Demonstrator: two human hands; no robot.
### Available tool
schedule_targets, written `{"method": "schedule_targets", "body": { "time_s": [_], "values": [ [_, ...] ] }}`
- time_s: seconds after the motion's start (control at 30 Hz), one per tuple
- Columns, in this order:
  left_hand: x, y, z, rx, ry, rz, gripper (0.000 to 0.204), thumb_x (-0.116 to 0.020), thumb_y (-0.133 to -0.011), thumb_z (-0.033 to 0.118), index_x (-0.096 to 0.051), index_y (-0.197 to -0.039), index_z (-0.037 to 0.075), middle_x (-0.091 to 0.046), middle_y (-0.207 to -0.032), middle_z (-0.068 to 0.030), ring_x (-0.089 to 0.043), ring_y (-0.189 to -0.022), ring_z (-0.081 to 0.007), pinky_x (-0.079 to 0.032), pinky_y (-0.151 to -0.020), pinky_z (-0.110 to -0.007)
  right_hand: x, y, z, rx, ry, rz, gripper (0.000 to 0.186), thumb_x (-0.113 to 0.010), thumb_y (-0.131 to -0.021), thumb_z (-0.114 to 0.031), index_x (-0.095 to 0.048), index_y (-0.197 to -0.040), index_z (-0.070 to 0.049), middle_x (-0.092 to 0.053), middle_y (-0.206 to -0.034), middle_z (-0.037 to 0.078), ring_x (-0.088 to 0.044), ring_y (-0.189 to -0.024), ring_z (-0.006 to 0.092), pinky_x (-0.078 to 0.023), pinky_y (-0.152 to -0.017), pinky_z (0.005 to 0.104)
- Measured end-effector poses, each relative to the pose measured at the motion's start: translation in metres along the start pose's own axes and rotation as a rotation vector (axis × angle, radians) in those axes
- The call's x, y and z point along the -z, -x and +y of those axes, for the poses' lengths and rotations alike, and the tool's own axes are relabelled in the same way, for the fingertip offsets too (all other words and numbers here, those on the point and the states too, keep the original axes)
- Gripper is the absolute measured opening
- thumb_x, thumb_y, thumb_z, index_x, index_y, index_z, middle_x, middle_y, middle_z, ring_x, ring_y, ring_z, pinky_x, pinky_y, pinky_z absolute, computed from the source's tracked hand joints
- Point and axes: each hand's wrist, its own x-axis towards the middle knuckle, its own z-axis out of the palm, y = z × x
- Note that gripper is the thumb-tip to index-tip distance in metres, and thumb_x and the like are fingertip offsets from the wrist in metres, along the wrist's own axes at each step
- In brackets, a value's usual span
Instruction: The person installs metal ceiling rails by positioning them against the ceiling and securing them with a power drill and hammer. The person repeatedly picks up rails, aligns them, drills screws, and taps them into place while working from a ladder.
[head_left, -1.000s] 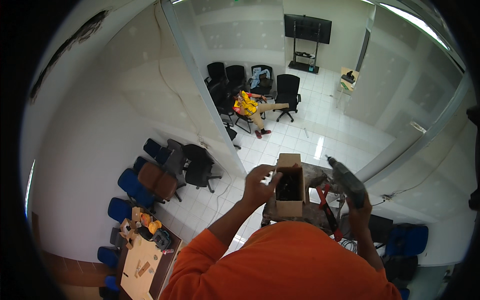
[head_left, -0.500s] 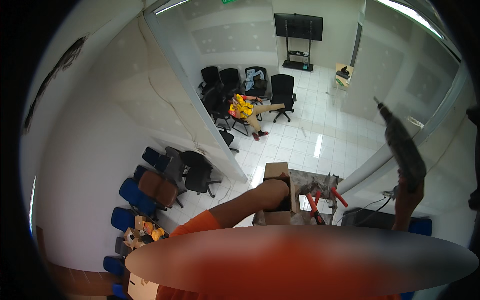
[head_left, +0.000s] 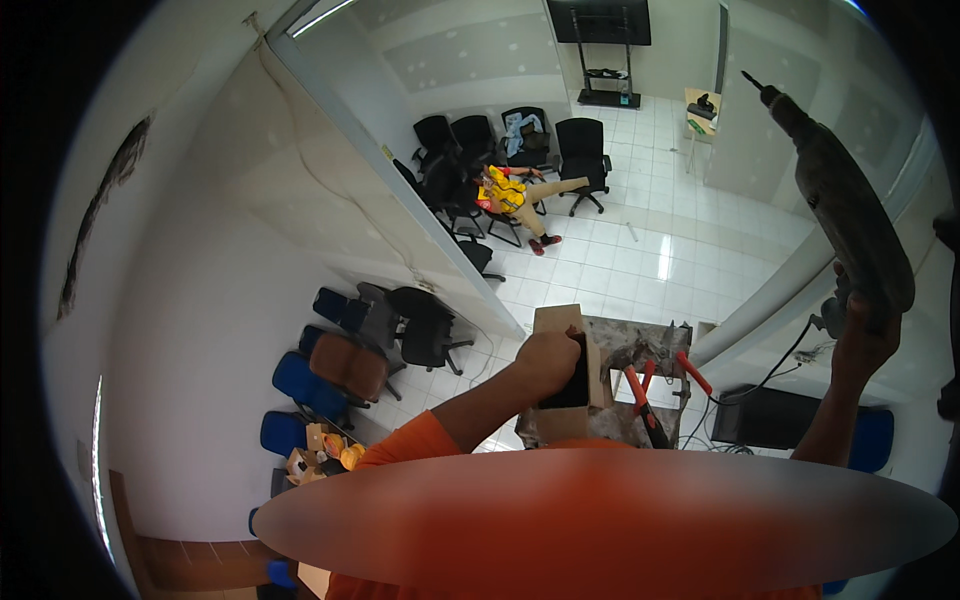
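My right hand is wrapped round the handle of a dark corded drill, raised at the right with its bit pointing up and to the left. Over an open cardboard box is my left hand, its fingers closed at the box's left side; whatever they hold, if anything, is hidden. The box's inside looks dark. Beside it on a stained, worn platform lie pliers with red handles and another red-handled tool.
Office chairs line the left wall, with boxes and a yellow-orange item nearby. Beyond the partition edge, a person in a yellow vest sits among black chairs. A screen on a stand stands far back. The drill's cable hangs at right.
My left hand has come up out of the box to its upper left edge. The drill in my right hand has risen and moved right. The view has shifted slightly.
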Motion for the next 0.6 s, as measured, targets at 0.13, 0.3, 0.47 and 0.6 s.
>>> {"method": "schedule_targets", "body": {
  "time_s": [0.13, 0.3, 0.47, 0.6],
  "values": [
    [-0.005, -0.001, 0.003, 0.028, 0.070, 0.021, 0.010, -0.067, -0.077, 0.009, -0.073, -0.079, 0.002, -0.072, -0.086, -0.0212, -0.072, -0.086, -0.0380, -0.058, -0.077, -0.047, -0.011, 0.012, 0.000, -0.071, -0.097, -0.014, 0.050, -0.079, -0.086, -0.019, -0.061, -0.128, 0.001, -0.071, -0.116, 0.013, -0.068, -0.110, 0.0230, -0.053, -0.099, 0.0364],
    [-0.011, -0.002, 0.005, 0.036, 0.084, 0.095, 0.009, -0.064, -0.074, 0.005, -0.071, -0.077, 0.002, -0.071, -0.084, -0.0229, -0.071, -0.085, -0.0393, -0.058, -0.077, -0.049, -0.022, 0.022, -0.009, -0.150, 0.024, 0.010, 0.052, -0.081, -0.085, -0.027, -0.063, -0.125, 0.001, -0.071, -0.110, 0.010, -0.067, -0.101, 0.0198, -0.051, -0.093, 0.0344],
    [-0.012, -0.002, 0.006, 0.015, 0.103, 0.094, 0.012, -0.061, -0.075, 0.006, -0.071, -0.080, 0.002, -0.071, -0.086, -0.0234, -0.071, -0.087, -0.0401, -0.057, -0.079, -0.050, -0.030, 0.022, -0.018, -0.157, -0.053, -0.025, 0.059, -0.081, -0.085, -0.035, -0.061, -0.127, 0.001, -0.069, -0.110, 0.010, -0.066, -0.101, 0.0193, -0.051, -0.091, 0.0350],
    [0.001, 0.013, 0.000, -0.013, 0.182, 0.062, 0.022, -0.062, -0.078, 0.008, -0.074, -0.095, 0.001, -0.072, -0.093, -0.0223, -0.071, -0.090, -0.0378, -0.057, -0.084, -0.045, -0.028, 0.020, -0.022, -0.155, -0.167, -0.066, 0.061, -0.079, -0.088, -0.039, -0.058, -0.127, 0.003, -0.071, -0.108, 0.014, -0.071, -0.095, 0.0230, -0.056, -0.088, 0.0350]
  ]
}}
